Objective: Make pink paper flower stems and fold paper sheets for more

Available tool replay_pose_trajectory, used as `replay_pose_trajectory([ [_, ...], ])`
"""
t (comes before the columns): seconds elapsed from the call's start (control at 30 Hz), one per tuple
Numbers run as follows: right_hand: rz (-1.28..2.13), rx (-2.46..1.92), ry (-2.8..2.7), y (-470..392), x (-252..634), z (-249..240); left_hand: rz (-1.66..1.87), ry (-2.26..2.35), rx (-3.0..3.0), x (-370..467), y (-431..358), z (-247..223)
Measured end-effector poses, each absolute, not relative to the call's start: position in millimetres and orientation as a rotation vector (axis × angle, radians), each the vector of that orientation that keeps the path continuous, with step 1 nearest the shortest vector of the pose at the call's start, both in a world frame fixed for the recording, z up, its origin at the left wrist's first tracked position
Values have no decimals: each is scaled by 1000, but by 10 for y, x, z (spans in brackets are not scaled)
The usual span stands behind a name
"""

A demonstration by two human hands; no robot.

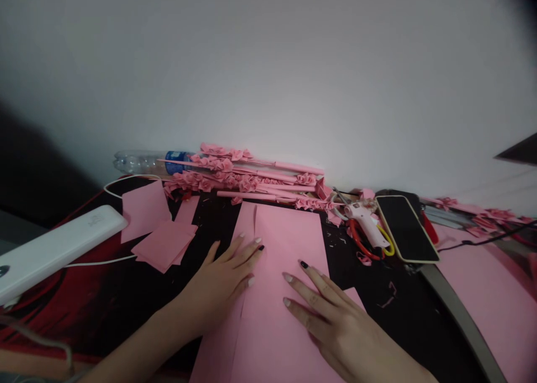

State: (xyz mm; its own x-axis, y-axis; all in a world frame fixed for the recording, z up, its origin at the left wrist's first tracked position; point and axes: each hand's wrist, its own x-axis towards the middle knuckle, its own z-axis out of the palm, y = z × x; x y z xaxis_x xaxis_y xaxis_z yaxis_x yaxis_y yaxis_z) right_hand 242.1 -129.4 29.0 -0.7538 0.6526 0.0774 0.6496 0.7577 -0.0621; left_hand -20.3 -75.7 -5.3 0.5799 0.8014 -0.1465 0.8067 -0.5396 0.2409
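A large pink paper sheet (277,338) lies before me on the dark tabletop, with a lengthwise edge or fold line left of its middle. My left hand (224,282) rests on its left part, fingers spread and pointing up and right. On the right part lies my right hand (335,316), its fingers apart and flat on the paper. Neither hand grips anything. The lower end of the sheet runs out of view. A small pink paper corner (354,297) shows beside my right hand.
Pink paper flowers and rolled sticks (251,181) lie along the wall beside a plastic bottle (145,162). At left are pink squares (163,246) and a white device (62,249). At right are a glue gun (367,226), scissors (356,240), a phone (406,229) and more pink paper (486,293).
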Motion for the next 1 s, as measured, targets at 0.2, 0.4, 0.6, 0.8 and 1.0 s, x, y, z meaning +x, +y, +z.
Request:
replay_pose_trajectory([
  [0.2, 77, -1081, -2877, -1288, 2439, 293, 20, 1303, 2479, -231, -763, -32],
  [0.4, 285, -1159, -2943, -1305, 2456, 333, -28, 1304, 2465, -214, -747, -4],
  [0.6, 412, -1221, -2883, -1295, 2480, 285, -24, 1299, 2476, -212, -744, 9],
  [0.8, 355, -1300, -2850, -1159, 2380, 214, -48, 1301, 2463, -207, -750, 25],
  [1.0, 303, -1367, -2877, -853, 2226, 240, -36, 1291, 2465, -206, -745, 22],
])
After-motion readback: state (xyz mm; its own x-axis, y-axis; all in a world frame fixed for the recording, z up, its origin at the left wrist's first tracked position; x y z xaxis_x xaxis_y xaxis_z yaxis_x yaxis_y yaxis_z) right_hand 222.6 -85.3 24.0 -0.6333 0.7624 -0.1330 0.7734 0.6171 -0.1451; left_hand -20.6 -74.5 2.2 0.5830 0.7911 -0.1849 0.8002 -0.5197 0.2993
